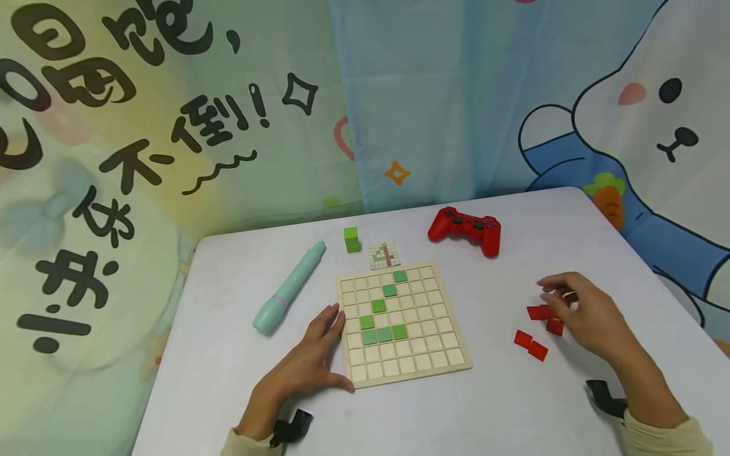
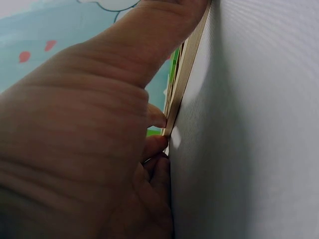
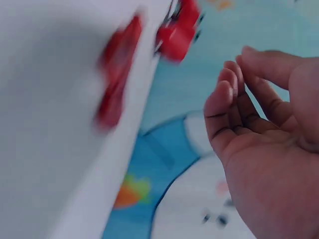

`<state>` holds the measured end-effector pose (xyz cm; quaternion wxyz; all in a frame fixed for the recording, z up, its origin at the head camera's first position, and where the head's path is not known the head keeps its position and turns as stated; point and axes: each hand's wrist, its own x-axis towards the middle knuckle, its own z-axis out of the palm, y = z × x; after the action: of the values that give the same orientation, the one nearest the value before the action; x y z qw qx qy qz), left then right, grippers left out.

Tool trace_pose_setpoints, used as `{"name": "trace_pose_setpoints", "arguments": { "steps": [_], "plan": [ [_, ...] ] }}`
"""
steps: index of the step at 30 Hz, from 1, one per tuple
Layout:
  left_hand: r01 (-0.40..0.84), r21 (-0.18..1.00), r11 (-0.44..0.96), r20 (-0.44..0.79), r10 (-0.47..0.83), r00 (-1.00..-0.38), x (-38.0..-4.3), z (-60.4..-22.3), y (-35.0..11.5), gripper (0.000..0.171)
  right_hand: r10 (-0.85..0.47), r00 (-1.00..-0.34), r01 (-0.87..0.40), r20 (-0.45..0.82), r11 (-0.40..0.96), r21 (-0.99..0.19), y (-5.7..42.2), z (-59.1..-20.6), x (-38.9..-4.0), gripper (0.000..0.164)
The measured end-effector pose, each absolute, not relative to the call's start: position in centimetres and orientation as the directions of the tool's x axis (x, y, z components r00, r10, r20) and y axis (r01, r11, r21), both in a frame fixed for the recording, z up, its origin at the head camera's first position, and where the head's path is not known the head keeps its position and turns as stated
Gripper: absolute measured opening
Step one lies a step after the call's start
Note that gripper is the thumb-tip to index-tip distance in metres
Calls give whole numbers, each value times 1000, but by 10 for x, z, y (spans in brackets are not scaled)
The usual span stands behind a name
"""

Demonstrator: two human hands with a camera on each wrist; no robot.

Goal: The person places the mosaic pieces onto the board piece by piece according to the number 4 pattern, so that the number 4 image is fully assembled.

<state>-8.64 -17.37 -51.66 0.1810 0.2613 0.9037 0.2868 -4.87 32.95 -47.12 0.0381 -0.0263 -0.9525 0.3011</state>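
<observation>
A square wooden grid board (image 1: 412, 378) lies on the table, with several green tiles (image 1: 379, 306) set in its cells in a slanting line and a short row. My left hand (image 1: 305, 362) rests along the board's left edge, fingers by the side and thumb at the near corner. In the left wrist view, the board's edge (image 2: 187, 69) shows beside the fingers. My right hand (image 1: 590, 316) hovers over several loose red tiles (image 1: 538, 350), fingers loosely bent. No tile shows between the right fingers (image 3: 219, 102) in the right wrist view.
Behind the board lie a small printed pattern card (image 1: 376, 258) and a green block (image 1: 352, 240). A teal wand-shaped object (image 1: 288, 290) lies left of the board. Toward the back right sits a red game controller (image 1: 467, 229). A printed curtain (image 1: 410, 95) hangs behind the white table (image 1: 217, 329).
</observation>
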Motion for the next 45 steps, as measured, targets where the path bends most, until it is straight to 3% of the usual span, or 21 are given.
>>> {"name": "trace_pose_setpoints", "arguments": {
  "steps": [6,13,23,31,45],
  "plan": [
    [345,628,698,-181,561,-808,-86,-517,-175,142,220,-976,178,4,804,-568,375,-492,-43,36],
    [324,631,705,-213,560,-801,-85,-516,-173,142,229,-969,244,-96,807,-538,391,-506,-46,41],
    [368,615,697,-167,571,-804,-86,-514,-173,139,190,-978,208,-86,853,-478,384,-511,-58,36],
    [368,619,693,-175,579,-797,-86,-517,-173,140,189,-971,237,-149,859,-453,385,-507,-59,45],
    [345,630,696,-190,568,-801,-86,-516,-173,141,136,-982,181,-133,882,-436,378,-504,-65,44]
  ]
}}
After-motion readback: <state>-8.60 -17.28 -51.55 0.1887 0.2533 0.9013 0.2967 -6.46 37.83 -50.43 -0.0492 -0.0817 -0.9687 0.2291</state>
